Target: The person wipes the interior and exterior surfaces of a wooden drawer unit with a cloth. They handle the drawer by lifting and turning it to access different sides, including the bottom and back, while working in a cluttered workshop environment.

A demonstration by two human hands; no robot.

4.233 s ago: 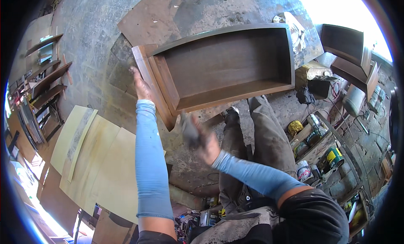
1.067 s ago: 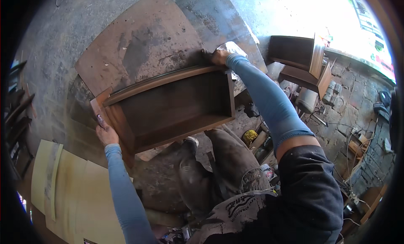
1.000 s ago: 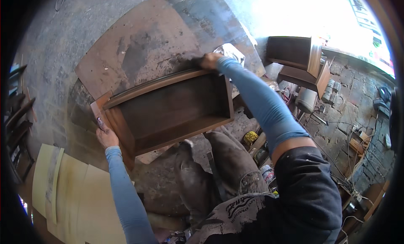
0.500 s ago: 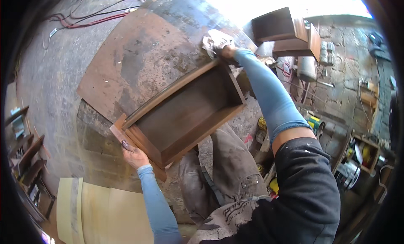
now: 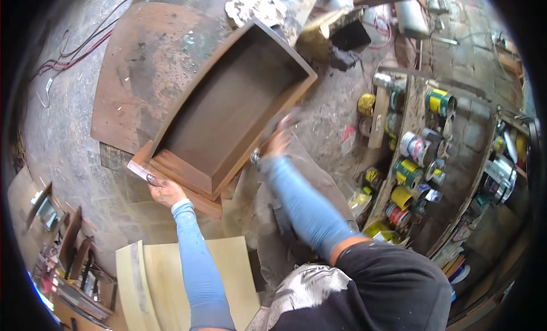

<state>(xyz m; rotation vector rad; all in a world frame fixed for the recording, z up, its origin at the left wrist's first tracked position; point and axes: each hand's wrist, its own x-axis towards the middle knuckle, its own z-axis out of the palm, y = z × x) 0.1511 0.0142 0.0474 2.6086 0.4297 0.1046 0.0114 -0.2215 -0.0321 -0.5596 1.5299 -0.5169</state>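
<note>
A dark brown wooden drawer (image 5: 231, 111), its hollow side facing me, is tilted over my lap. My left hand (image 5: 166, 192) is closed on the end of its front panel, thumb on top, fingers partly hidden beneath. My right hand (image 5: 277, 138), with a watch at the wrist, is beside the drawer's near long side. Motion blurs its fingers, and a greyish smear by them cannot be made out. Beyond the far corner lies a crumpled white cloth (image 5: 256, 9).
A brown-stained sheet (image 5: 142, 63) lies on the floor ahead. Several paint cans (image 5: 415, 147) stand in a wooden rack at right. Near the far right is a cut-open container (image 5: 316, 40). A pale curved panel (image 5: 196, 268) lies near left, wooden pieces (image 5: 68, 240) beyond it, hoses (image 5: 74, 57) far left.
My right hand has come back from the white cloth by the far corner to the drawer's near side. The drawer has turned more upright in view. My left hand keeps its grip.
</note>
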